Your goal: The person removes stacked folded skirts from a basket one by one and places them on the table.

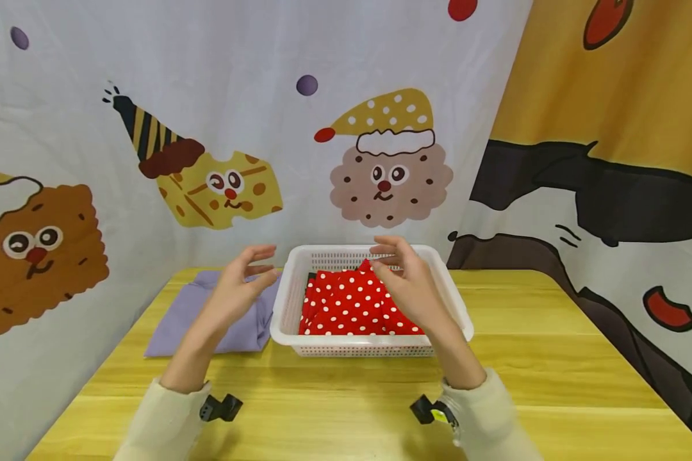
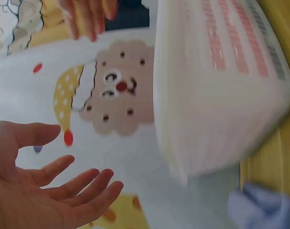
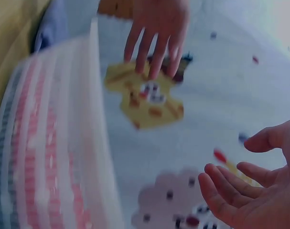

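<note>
A white plastic basket (image 1: 371, 341) with slotted walls stands on the table, holding red cloth with white dots (image 1: 352, 301). Something dark green shows at the left inside of the basket. My left hand (image 1: 239, 285) hovers above a folded lavender cloth (image 1: 190, 317), left of the basket, its fingers loosely bent and holding nothing. Over the basket's right side my right hand (image 1: 406, 282) is raised, also holding nothing. The left wrist view shows the left palm (image 2: 49, 186) with fingers spread beside the basket wall (image 2: 192, 109). In the right wrist view the right hand (image 3: 259, 181) is likewise relaxed.
The wooden table (image 1: 530, 358) extends in front of and to the right of the basket. A white curtain (image 1: 230, 77) with cartoon prints hangs behind it. Each sleeve carries a small black device, such as the one on the left wrist (image 1: 221, 408).
</note>
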`<state>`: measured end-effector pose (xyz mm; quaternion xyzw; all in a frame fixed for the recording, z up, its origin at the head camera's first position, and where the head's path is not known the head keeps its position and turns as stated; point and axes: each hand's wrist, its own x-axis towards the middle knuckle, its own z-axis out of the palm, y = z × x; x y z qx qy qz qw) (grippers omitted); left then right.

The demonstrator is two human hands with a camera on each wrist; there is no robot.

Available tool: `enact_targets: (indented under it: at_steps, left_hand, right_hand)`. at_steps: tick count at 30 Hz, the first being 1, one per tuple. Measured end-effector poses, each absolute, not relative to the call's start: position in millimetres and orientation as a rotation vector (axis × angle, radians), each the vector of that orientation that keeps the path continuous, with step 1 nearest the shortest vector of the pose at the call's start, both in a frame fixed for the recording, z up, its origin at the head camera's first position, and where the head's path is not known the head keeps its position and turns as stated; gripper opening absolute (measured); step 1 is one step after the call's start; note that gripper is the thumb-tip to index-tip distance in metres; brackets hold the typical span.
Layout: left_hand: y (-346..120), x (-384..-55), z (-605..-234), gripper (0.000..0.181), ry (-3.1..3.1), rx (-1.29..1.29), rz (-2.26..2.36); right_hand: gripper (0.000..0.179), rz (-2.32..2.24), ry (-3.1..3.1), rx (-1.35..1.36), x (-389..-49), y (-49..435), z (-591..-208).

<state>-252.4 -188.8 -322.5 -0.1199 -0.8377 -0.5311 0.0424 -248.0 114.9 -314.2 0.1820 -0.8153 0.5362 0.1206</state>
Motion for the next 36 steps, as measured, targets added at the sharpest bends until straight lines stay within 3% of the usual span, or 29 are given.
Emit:
enact_targets:
  at_steps: [13, 25, 36]
  left_hand:
    - [-132, -275, -338, 0.06, -2.666, -0.312, -1.822]
    - [-113, -293, -370, 0.075, -2.693, -0.073, -1.936]
    - [-102, -290, -383, 0.072, -2.746, -0.012, -2.022]
  right_hand:
    - [0.053, 1.55, -2.646, 0.277, -279, 172, -347]
    - [0.064, 1.688, -2.791, 0.102, -293, 175, -364]
    - [0.062, 1.629, -2.817, 0.005, -289, 182, -367]
